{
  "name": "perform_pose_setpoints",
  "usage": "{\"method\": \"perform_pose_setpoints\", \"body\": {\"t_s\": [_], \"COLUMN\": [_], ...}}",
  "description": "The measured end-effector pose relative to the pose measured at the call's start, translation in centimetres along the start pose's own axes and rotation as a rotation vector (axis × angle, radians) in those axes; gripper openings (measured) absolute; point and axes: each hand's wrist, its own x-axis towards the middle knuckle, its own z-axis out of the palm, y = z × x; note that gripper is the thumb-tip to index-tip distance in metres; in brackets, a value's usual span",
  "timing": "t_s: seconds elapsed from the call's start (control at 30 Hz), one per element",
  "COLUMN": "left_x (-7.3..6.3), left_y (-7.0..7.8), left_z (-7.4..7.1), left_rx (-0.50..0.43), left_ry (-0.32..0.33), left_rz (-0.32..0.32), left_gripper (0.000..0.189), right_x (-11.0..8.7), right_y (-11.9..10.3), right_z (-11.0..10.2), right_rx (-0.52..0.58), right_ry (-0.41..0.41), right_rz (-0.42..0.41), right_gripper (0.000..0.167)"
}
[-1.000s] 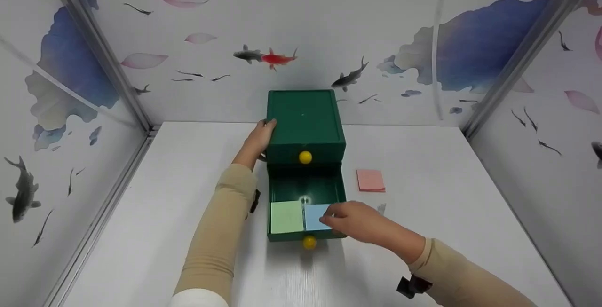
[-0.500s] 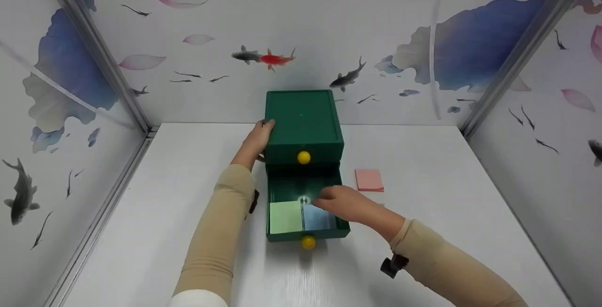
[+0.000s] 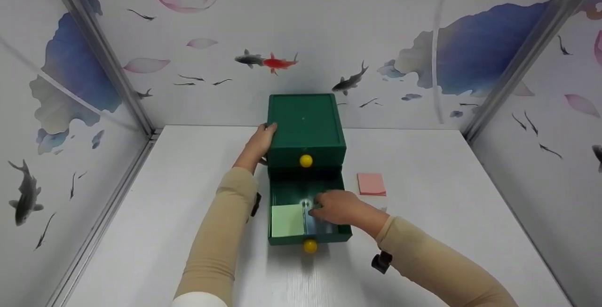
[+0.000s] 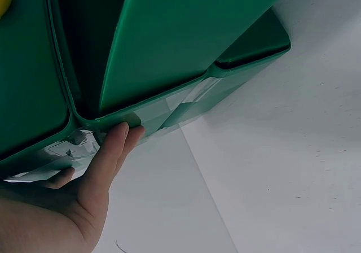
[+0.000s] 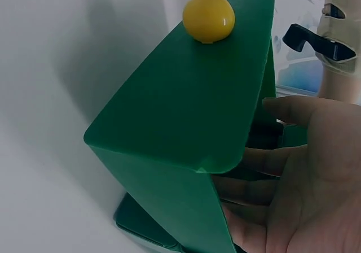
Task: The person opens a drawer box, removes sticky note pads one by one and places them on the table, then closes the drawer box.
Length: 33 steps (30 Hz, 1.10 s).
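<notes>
Jutting nearest, the lower drawer [image 3: 289,241] is showing its yellow knob [image 3: 310,246] and holding a light-green pad [image 3: 288,220]. Beside that, a blue pad [image 3: 325,227] is lying partly under the right hand [image 3: 342,207], whose fingers are dipping inside; whether they are gripping it cannot be told. Work is seemingly standing partway: two pads are sitting inside, while a pink pad [image 3: 371,183] is lying outside on the table [image 3: 418,170] and the drawer is standing open. Farther back, the left hand [image 3: 258,143] is bracing the green cabinet [image 3: 303,120] with extended fingers, clasping nothing.
</notes>
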Motion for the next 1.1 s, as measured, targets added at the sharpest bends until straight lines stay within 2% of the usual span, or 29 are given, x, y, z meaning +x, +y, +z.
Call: {"method": "perform_pose_setpoints", "body": {"t_s": [0.2,0.5,0.8,1.1], "left_x": [-0.01,-0.24,-0.33,-0.21], "left_y": [0.14,0.01,0.04,-0.07], "left_z": [0.01,-0.07,0.02,-0.03], "left_rx": [0.007,-0.01,0.006,0.006], "left_ry": [-0.006,-0.009,0.0,-0.004], "left_rz": [-0.008,0.012,0.012,0.011], "left_gripper": [0.073,0.073,0.072,0.073], "right_x": [0.51,0.75,0.85,0.6], "right_y": [-0.08,-0.07,0.16,0.21], "right_z": [0.24,0.58,0.6,0.03], "right_rx": [-0.025,-0.098,-0.041,-0.067], "right_ry": [-0.024,0.02,0.047,0.044], "right_rz": [0.025,0.014,0.034,0.009], "right_gripper": [0.042,0.035,0.032,0.018]}}
